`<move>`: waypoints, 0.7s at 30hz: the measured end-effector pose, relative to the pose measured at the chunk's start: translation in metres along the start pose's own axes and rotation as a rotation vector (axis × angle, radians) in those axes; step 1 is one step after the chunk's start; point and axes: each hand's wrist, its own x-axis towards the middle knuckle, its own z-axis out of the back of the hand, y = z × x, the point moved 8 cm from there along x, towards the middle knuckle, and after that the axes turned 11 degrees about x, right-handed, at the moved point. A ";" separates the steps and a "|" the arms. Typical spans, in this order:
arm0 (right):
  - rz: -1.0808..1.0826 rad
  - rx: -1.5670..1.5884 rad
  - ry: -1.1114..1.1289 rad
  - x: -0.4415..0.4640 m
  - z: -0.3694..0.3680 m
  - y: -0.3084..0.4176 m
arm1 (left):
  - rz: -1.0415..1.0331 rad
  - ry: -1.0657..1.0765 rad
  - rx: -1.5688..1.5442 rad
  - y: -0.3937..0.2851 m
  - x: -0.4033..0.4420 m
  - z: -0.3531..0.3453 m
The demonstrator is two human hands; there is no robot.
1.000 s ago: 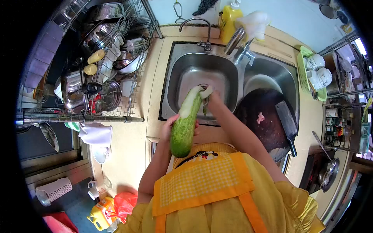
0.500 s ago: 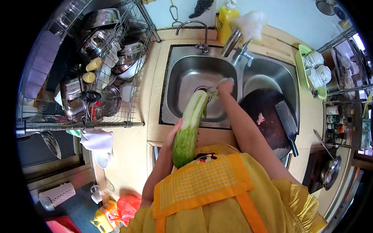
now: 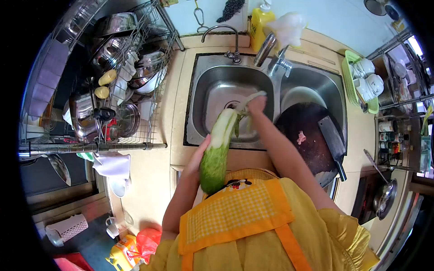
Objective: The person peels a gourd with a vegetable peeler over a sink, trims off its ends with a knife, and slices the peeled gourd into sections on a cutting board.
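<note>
Grasping part-peeled gourd (image 3: 214, 158) in left fingers (image 3: 206, 143), blurred peeler (image 3: 251, 97) in right fingers (image 3: 257, 104), at sink (image 3: 192, 122) in beige table (image 3: 179, 90), near wire rack (image 3: 104, 147).

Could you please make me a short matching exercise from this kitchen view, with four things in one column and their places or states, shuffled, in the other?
Things:
1. large green vegetable
2. cleaver
3. yellow pump bottle
4. light green basket

Places and states:
A. lying on the dark round board
B. holding white bowls
C. gripped by the left hand, its far part pale
D. standing behind the sink

Right pairs: 1-C, 2-A, 3-D, 4-B.
</note>
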 end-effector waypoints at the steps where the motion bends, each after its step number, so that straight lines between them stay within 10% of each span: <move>1: -0.078 -0.024 -0.080 0.030 0.016 -0.021 | 0.021 0.014 0.014 -0.002 -0.012 -0.003; 5: -0.102 0.041 -0.213 0.043 0.026 -0.019 | -0.092 0.031 0.057 -0.020 -0.021 -0.003; 8: -0.181 0.629 0.232 0.019 -0.005 0.021 | -0.064 0.003 0.056 -0.022 -0.013 0.002; 11: 0.664 -0.540 0.203 -0.018 -0.007 0.044 | -0.045 -0.018 0.061 -0.010 -0.006 0.004; 21: 0.169 -0.147 -0.065 -0.008 0.018 0.036 | -0.056 0.054 0.007 -0.010 0.003 0.003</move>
